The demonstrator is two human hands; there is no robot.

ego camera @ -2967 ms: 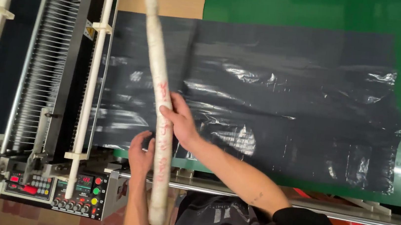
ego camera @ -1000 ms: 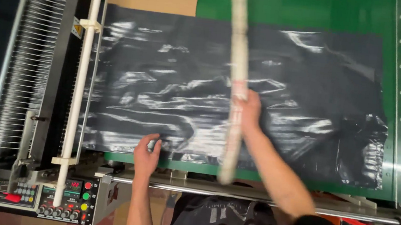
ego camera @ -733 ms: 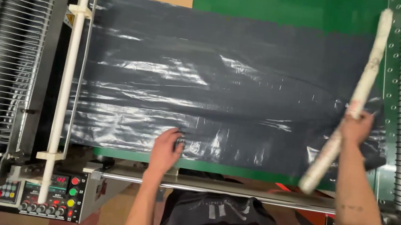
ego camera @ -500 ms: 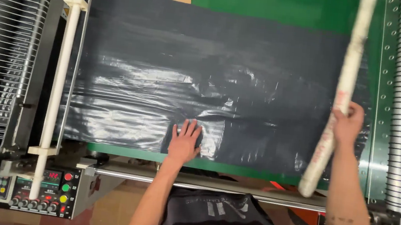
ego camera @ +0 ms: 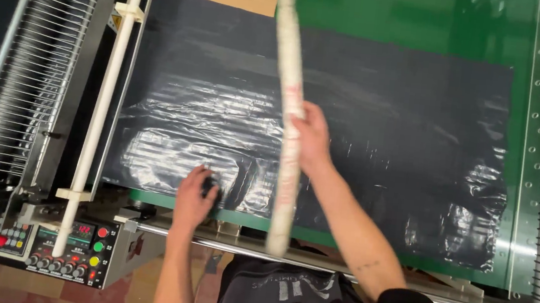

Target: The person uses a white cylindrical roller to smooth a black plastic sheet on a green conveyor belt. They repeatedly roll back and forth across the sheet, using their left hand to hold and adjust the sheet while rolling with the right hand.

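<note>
The right hand [ego camera: 311,139] grasps a long whitish tube [ego camera: 287,100], holding it above the black plastic sheet [ego camera: 364,141] on the green table [ego camera: 398,14]. The left hand [ego camera: 195,197] presses flat, fingers unclenched, on the sheet's near edge.

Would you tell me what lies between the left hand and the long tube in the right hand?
In the head view, only glossy black plastic sheet lies between the left hand and the tube; nothing else sits there.

A factory floor, this: a bag-making machine with a green worktop [ego camera: 390,24], black plastic sheeting [ego camera: 387,117], a wire rack [ego camera: 31,73], and a button-studded control panel [ego camera: 71,257] left of the hands.
</note>
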